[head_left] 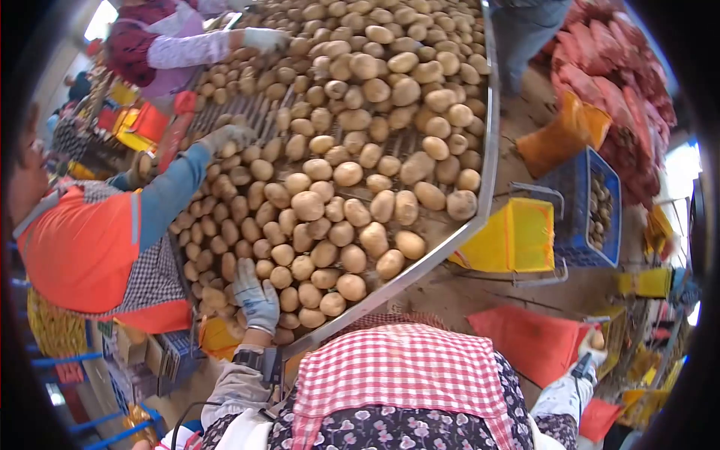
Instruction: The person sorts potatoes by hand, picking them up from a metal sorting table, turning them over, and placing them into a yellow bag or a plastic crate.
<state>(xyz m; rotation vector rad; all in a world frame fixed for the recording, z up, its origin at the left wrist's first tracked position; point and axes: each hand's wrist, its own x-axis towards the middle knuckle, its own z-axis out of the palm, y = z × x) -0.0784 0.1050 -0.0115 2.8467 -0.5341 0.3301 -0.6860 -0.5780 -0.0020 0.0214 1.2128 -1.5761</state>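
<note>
My left hand (257, 298), in a pale blue-and-white glove, lies on the potatoes (307, 205) near the front left edge of the sorting table. Its fingers are stretched out, and none of the potatoes is gripped. Far to the right, my right hand (589, 351) is closed around a single potato (598, 340). That hand is beside the upper right edge of a red sack (525, 337). Part of the right hand's grip is hidden by its small size and angle.
A metal rail (491, 135) borders the table. Right of it stand a yellow bag (517, 236) on a frame, a blue crate (581, 247) and stacked red sacks (607, 82). A co-worker in an orange vest (82, 247) reaches in from the left; another gloved hand (266, 40) works farther back.
</note>
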